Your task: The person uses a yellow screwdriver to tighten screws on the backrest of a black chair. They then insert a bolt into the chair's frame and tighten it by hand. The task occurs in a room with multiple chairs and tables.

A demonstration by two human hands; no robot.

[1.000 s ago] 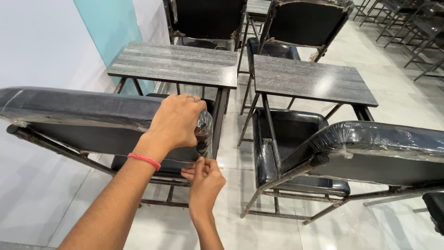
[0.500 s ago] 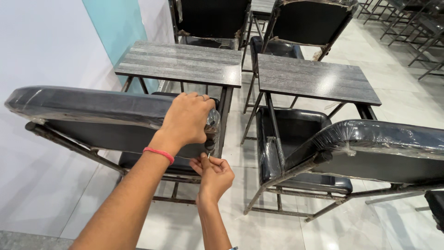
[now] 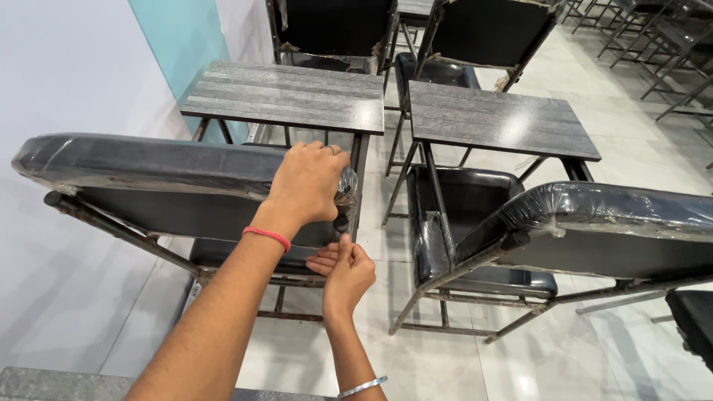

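A black padded chair backrest wrapped in clear plastic film (image 3: 148, 167) stretches left across the view, its right end gripped from above by the left hand (image 3: 308, 186), while just below, the right hand (image 3: 345, 267) pinches the crinkled loose film (image 3: 346, 186) at that corner.
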